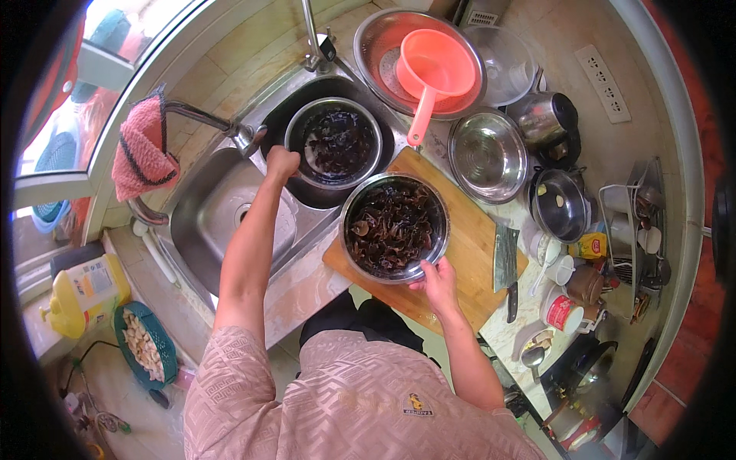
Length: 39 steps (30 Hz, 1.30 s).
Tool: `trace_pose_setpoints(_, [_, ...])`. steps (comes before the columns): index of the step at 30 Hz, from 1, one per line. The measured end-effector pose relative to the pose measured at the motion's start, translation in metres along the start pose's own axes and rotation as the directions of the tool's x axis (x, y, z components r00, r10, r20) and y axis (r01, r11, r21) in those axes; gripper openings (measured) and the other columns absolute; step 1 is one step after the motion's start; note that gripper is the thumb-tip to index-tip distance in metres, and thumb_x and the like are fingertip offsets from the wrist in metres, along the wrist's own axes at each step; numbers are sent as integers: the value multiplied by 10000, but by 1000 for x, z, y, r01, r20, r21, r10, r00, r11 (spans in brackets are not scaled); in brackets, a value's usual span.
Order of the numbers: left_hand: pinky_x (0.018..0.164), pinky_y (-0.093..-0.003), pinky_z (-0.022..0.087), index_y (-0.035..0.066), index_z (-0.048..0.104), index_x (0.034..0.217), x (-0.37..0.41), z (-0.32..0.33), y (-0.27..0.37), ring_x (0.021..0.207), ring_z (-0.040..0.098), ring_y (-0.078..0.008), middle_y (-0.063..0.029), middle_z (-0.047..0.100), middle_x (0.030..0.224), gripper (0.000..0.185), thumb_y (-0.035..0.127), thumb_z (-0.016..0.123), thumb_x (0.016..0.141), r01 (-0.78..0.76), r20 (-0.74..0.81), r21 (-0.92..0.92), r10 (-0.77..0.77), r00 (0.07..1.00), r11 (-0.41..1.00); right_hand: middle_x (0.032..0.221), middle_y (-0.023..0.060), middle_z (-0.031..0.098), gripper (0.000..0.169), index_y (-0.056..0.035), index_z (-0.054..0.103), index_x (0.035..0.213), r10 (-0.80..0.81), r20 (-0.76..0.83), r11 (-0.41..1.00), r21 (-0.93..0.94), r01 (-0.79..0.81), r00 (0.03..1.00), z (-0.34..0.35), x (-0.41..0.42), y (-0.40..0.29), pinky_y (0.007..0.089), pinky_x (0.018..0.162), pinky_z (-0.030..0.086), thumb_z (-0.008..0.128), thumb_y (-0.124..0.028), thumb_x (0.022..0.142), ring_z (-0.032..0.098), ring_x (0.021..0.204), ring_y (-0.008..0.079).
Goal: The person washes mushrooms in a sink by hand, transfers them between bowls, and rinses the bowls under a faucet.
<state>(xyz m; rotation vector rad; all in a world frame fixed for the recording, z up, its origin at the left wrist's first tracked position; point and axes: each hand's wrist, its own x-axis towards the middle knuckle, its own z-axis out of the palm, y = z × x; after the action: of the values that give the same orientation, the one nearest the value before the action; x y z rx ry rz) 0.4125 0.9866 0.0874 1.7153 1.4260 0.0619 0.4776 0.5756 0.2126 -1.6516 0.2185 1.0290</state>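
Note:
My left hand (283, 163) is closed at the left rim of a stainless steel basin (291, 118) standing in the right sink bowl. Dark wood ear fungus (342, 141) lies in water inside that basin. With my right hand (438, 283) I grip the lower right rim of a second steel bowl (347, 244), thumb over the edge. Pieces of brown-black wood ear fungus (394, 227) fill it. This bowl is over the left part of a wooden cutting board (466, 253); whether it rests there cannot be told. A cleaver (506, 264) lies on the board's right side.
Beside the left sink bowl (201, 213) a faucet (247, 138) reaches over. Behind the board are a pink strainer (440, 63) in a large colander (362, 57), and a steel basin (489, 155). Cups and a pan (560, 204) crowd the right. A green basket (164, 339) stands left.

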Motion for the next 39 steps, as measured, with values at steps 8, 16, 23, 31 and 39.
trace_pose_setpoints(8, [518,-376,517,-113,640,665,-69,-45,-9,566,666,-266,-177,629,598,220,96,571,665,81,-57,-141,-90,994,987,803,94,658,125,-2,543,1017,-57,38,996,-72,60,998,-22,5,-5,229,463,507,470,-74,945,612,561,134])
trace_pose_setpoints(16, [402,-321,399,-77,623,750,-175,-96,-61,488,531,-155,-92,575,643,129,45,624,710,238,-149,-315,-295,944,919,829,83,649,134,-2,537,1020,-200,162,972,-90,216,966,-31,17,3,227,462,505,470,-98,953,612,601,126])
trace_pose_setpoints(23, [403,-302,469,-67,635,758,-289,-121,-113,515,588,-177,-108,616,663,112,30,607,712,295,-237,-447,-429,871,845,876,101,595,264,29,538,1031,-234,163,907,-317,276,958,-38,7,-3,279,508,504,576,-212,930,592,690,165])
trace_pose_setpoints(31, [471,-330,530,-85,608,877,-345,-117,-147,661,645,-219,-136,634,812,187,52,603,750,271,-215,-580,-465,859,768,1031,185,563,305,-1,588,1076,-546,806,273,-85,958,227,129,-84,8,409,777,486,631,-193,843,579,936,330])
trace_pose_setpoints(39, [495,-382,511,-68,664,736,-328,-97,-172,526,644,-257,-181,648,642,223,134,569,746,224,-289,-513,-412,864,829,1322,232,407,721,-70,356,1412,-252,788,-171,-607,776,561,274,-40,47,511,943,448,567,-485,863,436,1195,400])
